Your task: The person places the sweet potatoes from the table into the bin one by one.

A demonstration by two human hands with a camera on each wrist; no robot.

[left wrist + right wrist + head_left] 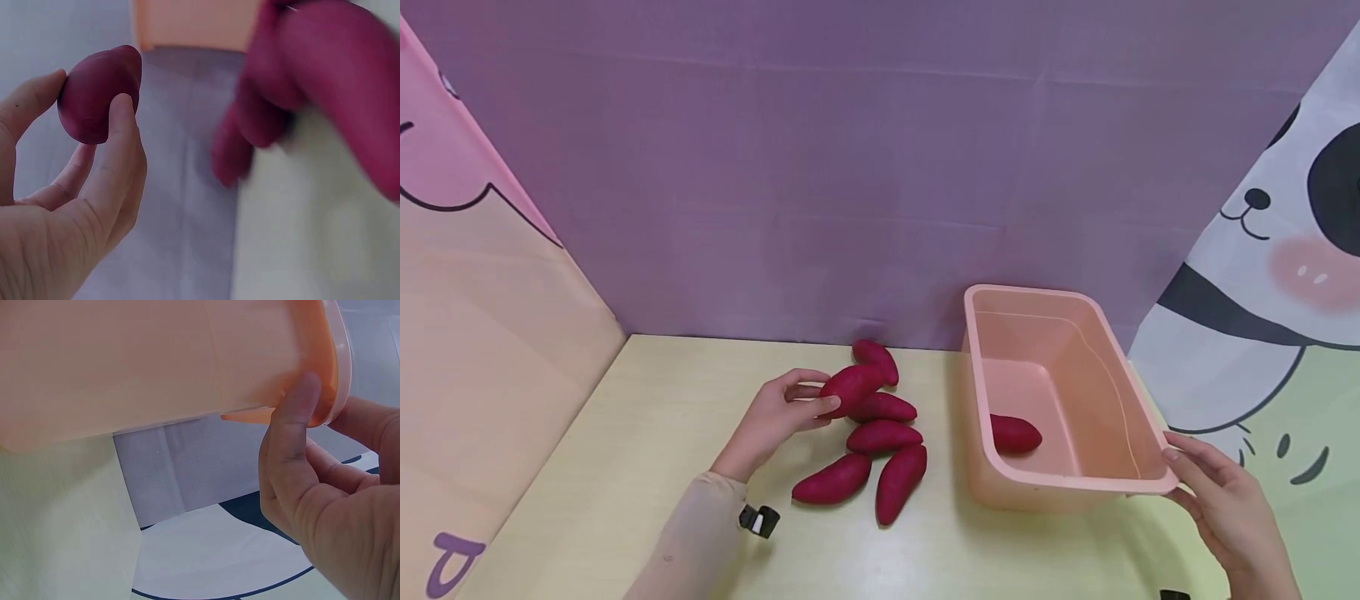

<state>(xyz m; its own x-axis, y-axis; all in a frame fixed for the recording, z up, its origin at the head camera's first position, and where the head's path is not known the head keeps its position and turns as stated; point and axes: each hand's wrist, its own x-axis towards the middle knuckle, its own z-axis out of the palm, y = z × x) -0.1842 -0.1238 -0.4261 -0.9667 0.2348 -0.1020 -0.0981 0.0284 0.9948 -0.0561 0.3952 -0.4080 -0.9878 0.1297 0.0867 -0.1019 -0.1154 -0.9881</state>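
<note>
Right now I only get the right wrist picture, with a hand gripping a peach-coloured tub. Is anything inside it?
Observer: Yes. The head view shows a red sweet potato lying in the tub, partly hidden by its wall.
Visitor: Oh! And what's the other hand up to?
Observer: The left hand holds a second sweet potato between thumb and fingers.
Visitor: Are there any others about?
Observer: Five more sweet potatoes lie on the table, to the left of the tub.
</note>
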